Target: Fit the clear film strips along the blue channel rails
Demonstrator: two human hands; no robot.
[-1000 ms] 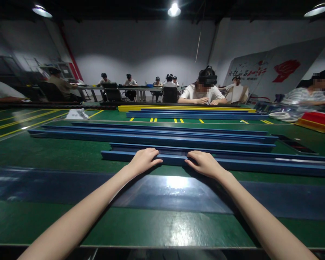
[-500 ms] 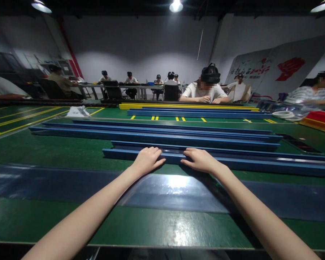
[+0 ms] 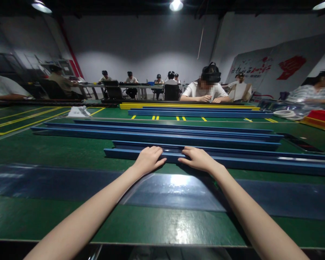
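workshop, long green worktable [image 3: 141, 225], blue channel lengths [image 3: 260, 163], seated workers [image 3: 191, 91], ceiling lamps [image 3: 176, 5]

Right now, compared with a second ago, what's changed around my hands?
Your right hand has shifted left along the nearest blue channel, narrowing the gap to your left hand. Both hands stay on it; the blue channels behind and glossy strip look unmoved.
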